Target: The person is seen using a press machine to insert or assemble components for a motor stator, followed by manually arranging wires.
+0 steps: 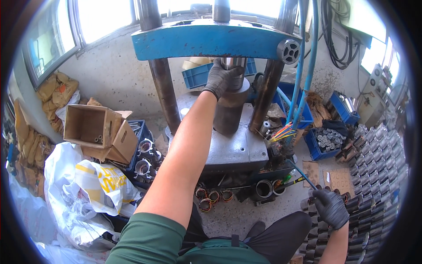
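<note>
here, the left hand (222, 78) grips a shiny cylinder (237, 82) below the blue beam (211, 42), the right hand (330, 208) a rod (303, 173).

We wear 2 dark grey gloves (331, 208), a dark green short-sleeved top (147, 240) and black trousers (281, 232); 1 dark shoe (256, 229) shows.

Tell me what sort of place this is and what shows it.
Likely a factory workshop: a heavy blue-beamed press stands in front, rows of metal cylinders line the right side, and a blue bin holds round metal parts.
</note>
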A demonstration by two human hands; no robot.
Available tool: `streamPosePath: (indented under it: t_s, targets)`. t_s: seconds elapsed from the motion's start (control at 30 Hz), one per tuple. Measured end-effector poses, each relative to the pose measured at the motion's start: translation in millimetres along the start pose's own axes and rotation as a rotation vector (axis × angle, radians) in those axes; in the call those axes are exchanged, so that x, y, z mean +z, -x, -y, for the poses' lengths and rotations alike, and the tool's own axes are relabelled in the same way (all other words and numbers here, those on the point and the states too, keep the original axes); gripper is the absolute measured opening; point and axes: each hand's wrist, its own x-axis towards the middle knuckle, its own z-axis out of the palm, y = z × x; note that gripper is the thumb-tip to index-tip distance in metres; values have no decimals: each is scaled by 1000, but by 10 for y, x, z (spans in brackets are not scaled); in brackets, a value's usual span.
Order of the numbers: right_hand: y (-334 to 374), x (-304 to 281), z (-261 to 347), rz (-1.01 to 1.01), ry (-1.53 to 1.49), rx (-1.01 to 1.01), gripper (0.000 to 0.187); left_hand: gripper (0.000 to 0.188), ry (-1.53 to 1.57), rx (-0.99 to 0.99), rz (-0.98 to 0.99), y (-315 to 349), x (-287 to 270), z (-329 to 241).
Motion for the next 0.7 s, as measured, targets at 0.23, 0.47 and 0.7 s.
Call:
streamPosePath:
  t_s: [0.23, 0.47, 0.7]
  targets:
    - [-1021, -383, -66, -486, 87, -98, 14, 100, 28, 139, 47, -119, 33, 145]
    - [-1926, -675, -163, -502, 43, -27, 47, 97, 68, 206, -20, -137, 64, 204]
    - [-2246, -736, -283, -473, 138, -23, 48, 76, 18, 102, -95, 467, 116, -208]
